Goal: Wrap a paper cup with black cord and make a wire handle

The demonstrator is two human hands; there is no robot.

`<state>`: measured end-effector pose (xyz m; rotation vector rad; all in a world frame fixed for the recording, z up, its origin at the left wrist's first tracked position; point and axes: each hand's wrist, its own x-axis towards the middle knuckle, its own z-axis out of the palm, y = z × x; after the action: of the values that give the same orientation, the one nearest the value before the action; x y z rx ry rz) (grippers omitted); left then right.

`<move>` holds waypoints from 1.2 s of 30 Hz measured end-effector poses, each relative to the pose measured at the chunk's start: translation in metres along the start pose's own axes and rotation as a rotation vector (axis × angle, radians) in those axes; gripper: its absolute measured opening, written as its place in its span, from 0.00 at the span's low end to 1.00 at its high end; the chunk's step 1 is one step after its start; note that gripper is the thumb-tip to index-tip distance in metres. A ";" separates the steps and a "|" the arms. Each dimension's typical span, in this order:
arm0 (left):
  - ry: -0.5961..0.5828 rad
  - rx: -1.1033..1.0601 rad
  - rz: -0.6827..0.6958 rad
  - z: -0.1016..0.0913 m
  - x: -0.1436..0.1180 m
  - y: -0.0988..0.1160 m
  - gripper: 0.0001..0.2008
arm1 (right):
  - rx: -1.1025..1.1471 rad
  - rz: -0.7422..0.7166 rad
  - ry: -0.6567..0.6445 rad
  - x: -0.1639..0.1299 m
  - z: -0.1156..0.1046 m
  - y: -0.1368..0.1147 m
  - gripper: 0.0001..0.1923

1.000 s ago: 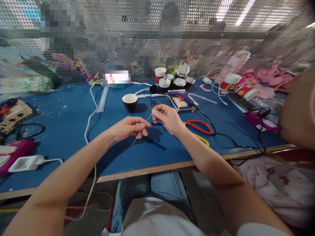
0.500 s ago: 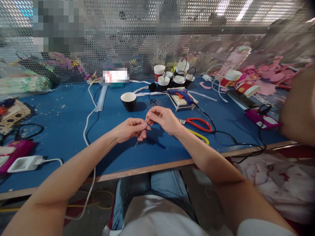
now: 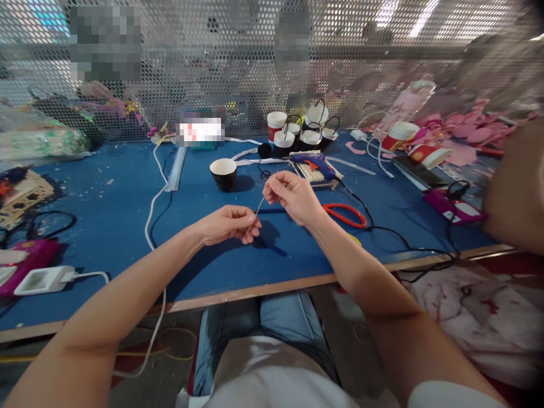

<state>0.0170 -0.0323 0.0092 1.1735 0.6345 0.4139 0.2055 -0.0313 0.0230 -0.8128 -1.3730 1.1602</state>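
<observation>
A thin, silvery strand (image 3: 260,204), wire or thread, stretches taut between my two hands. My left hand (image 3: 232,223) pinches its lower part between thumb and fingers. Higher and to the right, my right hand (image 3: 295,197) is closed on the upper end. Just beyond them stands a cup wrapped in black cord (image 3: 224,177), its white inside showing. A tool with a red handle (image 3: 346,216) lies right of my right wrist, partly covered by it. Below my hands a dark blue strip (image 3: 276,249) rests on the blue table (image 3: 204,277).
Several black-wrapped cups with loop handles (image 3: 284,141) cluster at the back, near a ball of black cord (image 3: 264,150). A blue glue gun (image 3: 317,164) sits on a stick rack, its cable running right. A white cable (image 3: 149,218) crosses the left side. Perforated metal (image 3: 246,68) rises behind.
My right hand has moved up and right, away from my left hand, drawing the strand out straight between them. My left hand has barely moved.
</observation>
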 end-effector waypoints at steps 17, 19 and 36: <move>0.367 0.654 0.314 -0.003 0.005 -0.005 0.15 | -0.161 0.026 -0.057 -0.001 0.005 0.006 0.14; 0.375 0.825 0.358 -0.001 0.004 -0.005 0.16 | -0.153 0.033 -0.066 -0.002 0.006 0.006 0.14; 0.326 0.947 0.405 0.006 0.001 -0.005 0.17 | -0.080 0.086 -0.102 -0.002 0.005 0.003 0.14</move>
<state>0.0218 -0.0381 0.0059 2.1840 0.9172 0.6879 0.2004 -0.0338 0.0204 -0.8875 -1.4885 1.2340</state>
